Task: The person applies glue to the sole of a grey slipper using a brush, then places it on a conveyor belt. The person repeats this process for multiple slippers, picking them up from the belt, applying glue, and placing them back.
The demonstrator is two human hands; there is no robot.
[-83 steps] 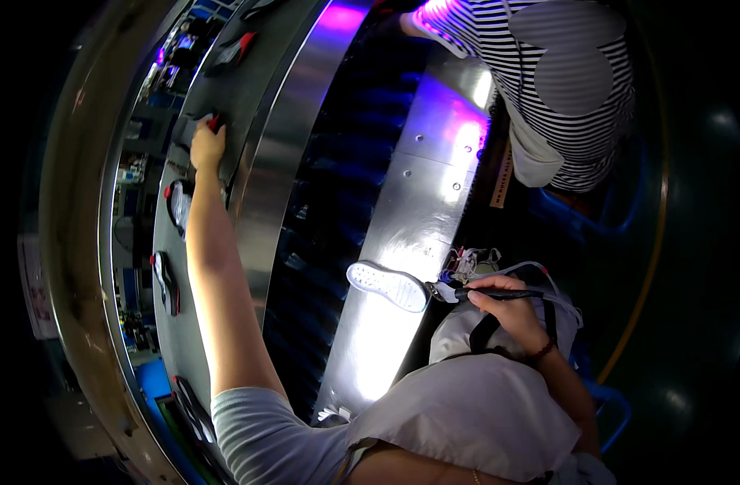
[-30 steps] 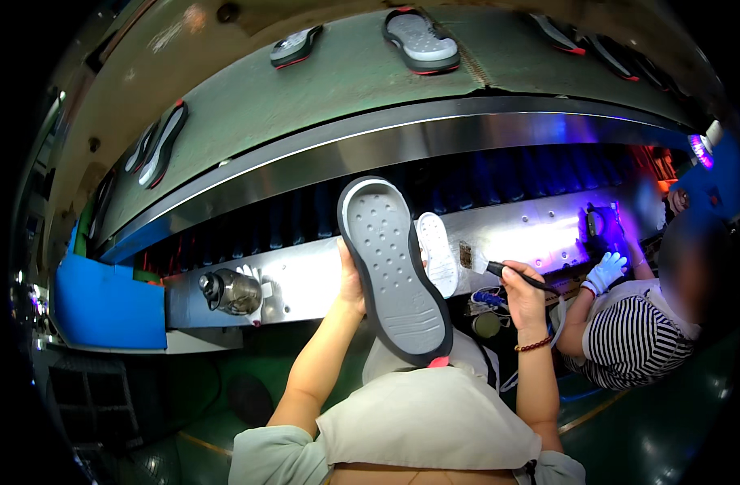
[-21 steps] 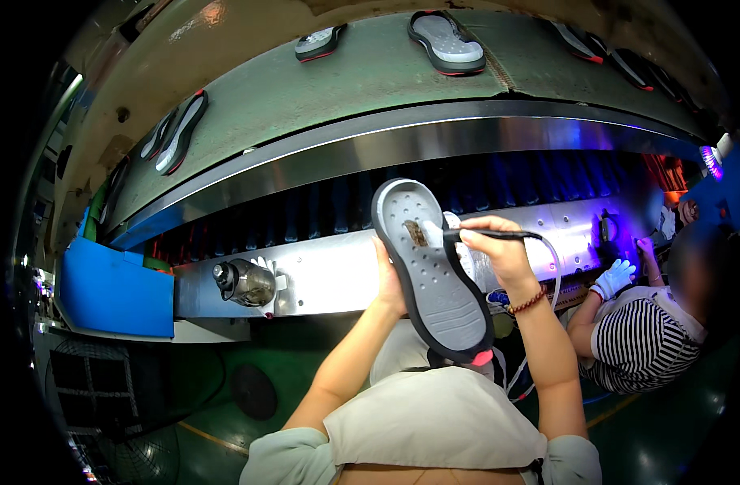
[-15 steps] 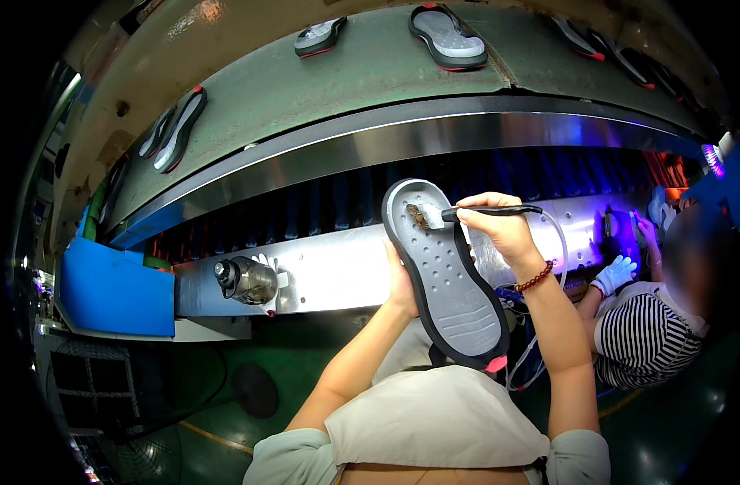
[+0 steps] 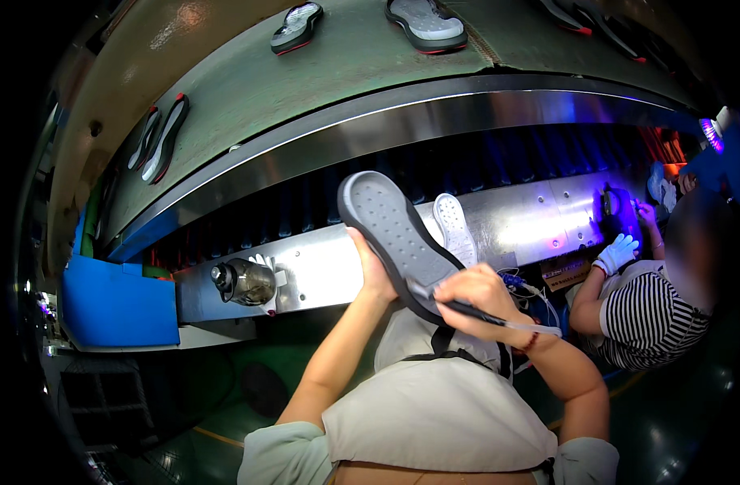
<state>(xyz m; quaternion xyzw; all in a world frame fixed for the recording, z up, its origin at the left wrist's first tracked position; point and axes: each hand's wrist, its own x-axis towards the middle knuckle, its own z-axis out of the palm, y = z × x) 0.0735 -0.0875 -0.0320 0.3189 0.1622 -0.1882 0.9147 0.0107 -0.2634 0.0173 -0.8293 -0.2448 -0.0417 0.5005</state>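
My left hand [image 5: 375, 273] is closed round the left edge of a grey shoe sole [image 5: 386, 222] with a black rim and small round dimples. The sole is tilted over the metal ledge, its wide end pointing away from me. In my right hand [image 5: 484, 293], held like a pen, is a black-handled brush [image 5: 476, 312] with a clear tube [image 5: 539, 328] at its back end. The brush tip is at the near, narrower part of the sole. Motion blurs it, and my fingers partly cover that end.
Behind the held sole, a white dimpled insole [image 5: 451, 220] lies on the metal ledge [image 5: 325, 267]. A dark transparent bottle [image 5: 252, 281] stands left. Several soles, one here [image 5: 426, 24], rest on the green conveyor belt [image 5: 305, 89]. At right a co-worker in a striped sleeve [image 5: 645, 315] works under violet light.
The brush in my right hand has moved from the sole's far end down to its near end. The sole has shifted left and tilted, uncovering the white insole. The dark, wet-looking patch no longer shows.
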